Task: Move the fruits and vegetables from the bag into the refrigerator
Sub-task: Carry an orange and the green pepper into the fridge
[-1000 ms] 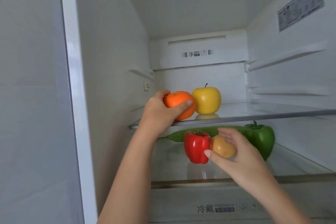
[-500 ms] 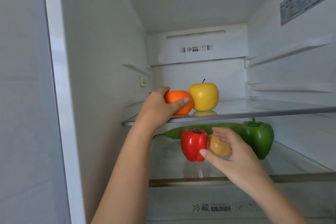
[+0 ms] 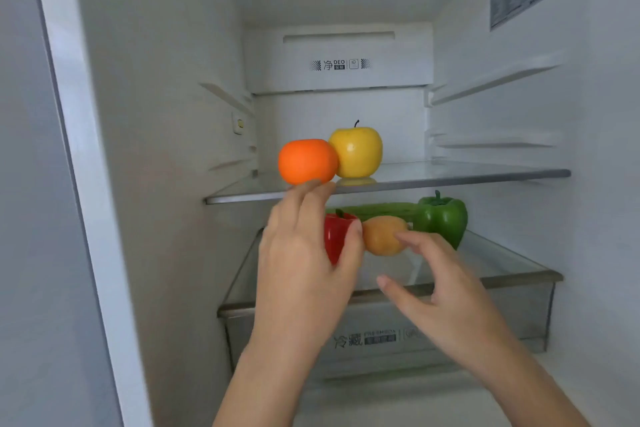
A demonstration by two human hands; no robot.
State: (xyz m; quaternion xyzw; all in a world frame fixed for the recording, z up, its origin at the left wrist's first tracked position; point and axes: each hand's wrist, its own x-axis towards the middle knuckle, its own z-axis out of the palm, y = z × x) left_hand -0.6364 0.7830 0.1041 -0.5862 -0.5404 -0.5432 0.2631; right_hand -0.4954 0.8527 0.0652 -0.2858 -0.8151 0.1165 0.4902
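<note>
White refrigerator (image 3: 166,114) is standing open, round orange fruit (image 3: 306,161) sitting on the upper glass shelf (image 3: 450,177), touching a yellow apple (image 3: 358,149). Left hand (image 3: 304,263) is hovering just below it, fingers loose, holding nothing. Right hand (image 3: 450,295) is hovering with fingers spread, empty too, by a tan round fruit (image 3: 382,236) on the lower glass shelf (image 3: 502,267).

Body parts on my feed, two entries.

1. Bare left hand (image 3: 304,263): slim fingers, a short plain thumbnail, fingertips smeared by motion blur. It runs into a bare left forearm (image 3: 263,385), slender and uncovered all the way down to the lower edge of my view.

2. Bare right hand (image 3: 446,291): slim fingers, a short plain nail on the thumb, faint creases at the knuckles. It runs into a bare right forearm (image 3: 540,388), likewise uncovered down to the lower edge.
</note>
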